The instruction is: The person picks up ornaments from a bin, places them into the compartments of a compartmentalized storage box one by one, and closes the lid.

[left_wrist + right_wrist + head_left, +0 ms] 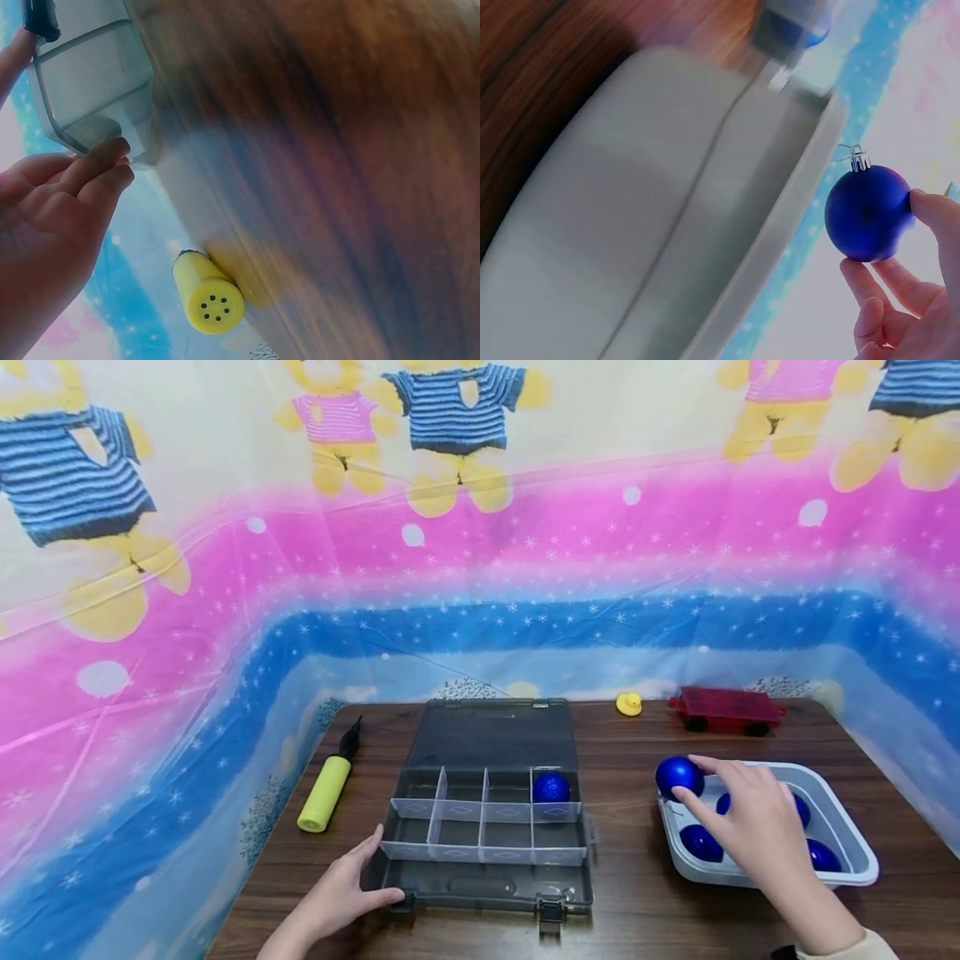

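My right hand [765, 814] pinches a blue Christmas ball [679, 777] between thumb and fingers, over the left rim of a white plastic basin [847, 810]. In the right wrist view the Christmas ball [868, 214] shows its silver cap and wire loop. Several more blue balls [701, 842] lie in the basin, partly hidden by the hand. My left hand [337, 885] holds the left front corner of a grey compartment box [487, 887], thumb at the front latch, fingers along the side. The box lies with its lid folded back; one glittery blue ball [552, 788] sits in its back right compartment.
A yellow-green hand pump [325, 793] with a black nozzle lies left of the box. At the back of the wooden table [630, 860] are a small yellow duck [629, 703] and a red toy wagon [729, 710]. A printed cloth [480, 560] hangs behind.
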